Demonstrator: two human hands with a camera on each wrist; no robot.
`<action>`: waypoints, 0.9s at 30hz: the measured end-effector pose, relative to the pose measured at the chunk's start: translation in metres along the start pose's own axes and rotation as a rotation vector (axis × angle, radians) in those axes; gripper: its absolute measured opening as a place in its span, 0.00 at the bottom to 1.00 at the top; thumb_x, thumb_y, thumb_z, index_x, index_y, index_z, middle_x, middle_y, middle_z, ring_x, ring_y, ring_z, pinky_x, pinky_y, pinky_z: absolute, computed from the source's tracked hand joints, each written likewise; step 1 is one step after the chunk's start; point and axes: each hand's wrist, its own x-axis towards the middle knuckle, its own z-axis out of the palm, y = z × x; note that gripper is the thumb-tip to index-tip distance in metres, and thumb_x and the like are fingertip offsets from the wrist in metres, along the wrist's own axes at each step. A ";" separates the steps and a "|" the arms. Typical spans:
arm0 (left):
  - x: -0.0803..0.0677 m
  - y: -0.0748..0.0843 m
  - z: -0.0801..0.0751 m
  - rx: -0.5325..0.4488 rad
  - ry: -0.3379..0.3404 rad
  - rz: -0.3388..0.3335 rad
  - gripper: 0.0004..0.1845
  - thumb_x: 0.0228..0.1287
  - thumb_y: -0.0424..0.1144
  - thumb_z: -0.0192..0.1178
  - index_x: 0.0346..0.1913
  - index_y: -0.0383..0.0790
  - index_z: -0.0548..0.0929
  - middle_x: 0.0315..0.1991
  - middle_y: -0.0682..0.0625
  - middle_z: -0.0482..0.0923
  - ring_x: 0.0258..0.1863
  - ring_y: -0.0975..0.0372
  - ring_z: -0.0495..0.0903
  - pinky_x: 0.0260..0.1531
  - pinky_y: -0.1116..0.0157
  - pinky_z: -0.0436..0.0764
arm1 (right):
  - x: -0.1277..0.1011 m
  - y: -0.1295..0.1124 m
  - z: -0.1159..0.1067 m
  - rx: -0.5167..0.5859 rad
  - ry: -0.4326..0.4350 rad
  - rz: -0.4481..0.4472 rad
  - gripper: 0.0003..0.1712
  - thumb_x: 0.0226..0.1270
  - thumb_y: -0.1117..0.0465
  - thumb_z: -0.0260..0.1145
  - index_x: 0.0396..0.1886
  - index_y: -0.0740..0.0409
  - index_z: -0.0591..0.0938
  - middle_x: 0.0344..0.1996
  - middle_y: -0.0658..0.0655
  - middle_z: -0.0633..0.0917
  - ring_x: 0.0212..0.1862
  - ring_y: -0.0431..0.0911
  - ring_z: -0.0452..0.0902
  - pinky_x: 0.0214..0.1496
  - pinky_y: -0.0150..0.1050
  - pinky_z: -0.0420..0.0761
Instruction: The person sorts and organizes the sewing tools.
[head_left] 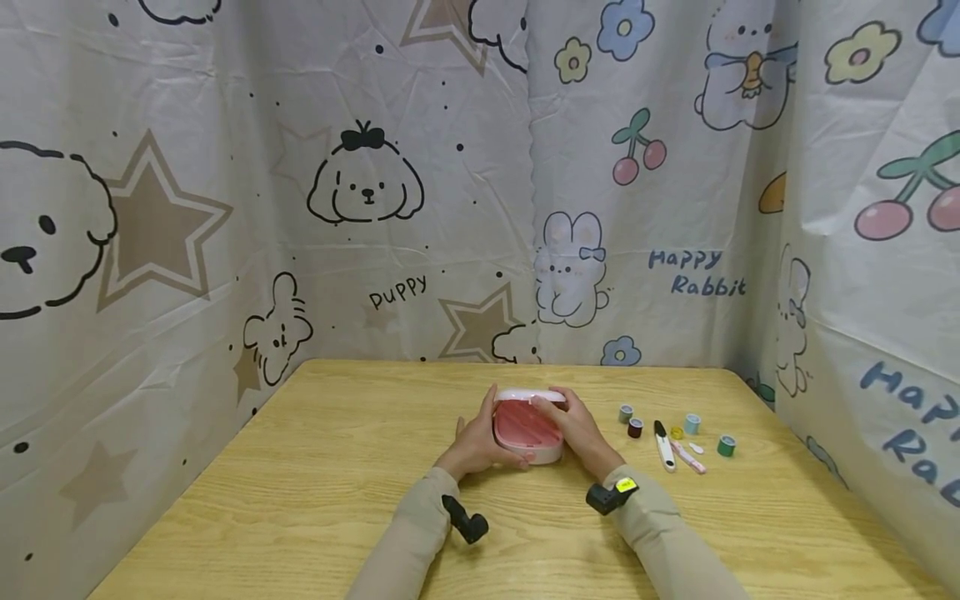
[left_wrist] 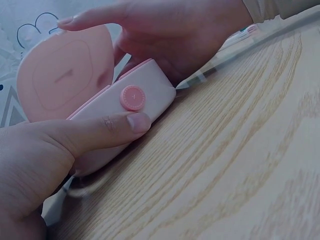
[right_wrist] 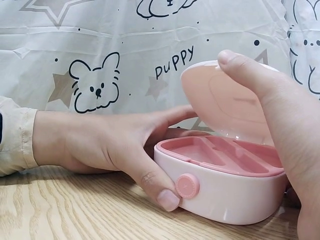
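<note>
Near the middle of the wooden table (head_left: 315, 467), toward its far edge: a small pink box (head_left: 527, 427), lid (right_wrist: 225, 100) raised, with both hands on it.

Left hand (head_left: 480, 442) cupped round the box's left side, thumb (right_wrist: 155, 187) pressed against the front wall just beside the round pink button (right_wrist: 187, 185). Right hand (head_left: 577, 429) on the right side, one finger (right_wrist: 250, 75) laid over the lid's edge and holding it up. Best done by judgement: steady pressure from the left so the base stays put, a light touch on the lid, no twisting at the hinge.

To the right of the box, apart from it: small thread spools (head_left: 692, 424), a white snipper (head_left: 664, 446) and a pinkish tool (head_left: 688, 457), untouched.

Head view alone: the whole layout and the sewing bits. Left wrist view: the lid's pale outer face and the button from the side. Right wrist view only: the divided pink compartments inside, seemingly bare, though the far end is hidden behind the right hand.
</note>
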 end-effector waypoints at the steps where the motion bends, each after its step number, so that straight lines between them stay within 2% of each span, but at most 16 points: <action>1: 0.000 0.000 0.000 -0.002 0.001 -0.002 0.81 0.38 0.55 0.87 0.84 0.44 0.36 0.78 0.43 0.62 0.74 0.48 0.64 0.73 0.34 0.34 | 0.000 0.000 0.000 -0.007 0.006 0.002 0.50 0.69 0.37 0.69 0.78 0.64 0.63 0.67 0.67 0.74 0.66 0.58 0.72 0.70 0.54 0.70; 10: 0.000 -0.001 0.001 -0.002 -0.001 -0.004 0.80 0.38 0.55 0.87 0.84 0.43 0.36 0.78 0.44 0.63 0.74 0.49 0.64 0.72 0.34 0.34 | 0.002 -0.002 0.002 -0.034 0.033 0.029 0.52 0.65 0.29 0.67 0.74 0.61 0.68 0.65 0.64 0.77 0.65 0.57 0.74 0.70 0.55 0.71; 20: -0.001 0.000 0.000 -0.003 -0.003 -0.010 0.80 0.38 0.56 0.87 0.84 0.42 0.37 0.77 0.43 0.63 0.75 0.49 0.64 0.72 0.34 0.34 | 0.003 -0.006 0.002 -0.048 0.048 0.055 0.51 0.67 0.28 0.65 0.73 0.63 0.70 0.65 0.66 0.77 0.65 0.59 0.73 0.70 0.55 0.71; 27: 0.000 0.000 0.000 -0.011 0.002 0.002 0.80 0.38 0.55 0.87 0.84 0.44 0.38 0.77 0.43 0.65 0.74 0.49 0.65 0.72 0.33 0.33 | 0.007 -0.005 0.002 -0.064 0.065 0.065 0.54 0.62 0.24 0.64 0.71 0.61 0.73 0.66 0.65 0.77 0.67 0.59 0.72 0.70 0.56 0.70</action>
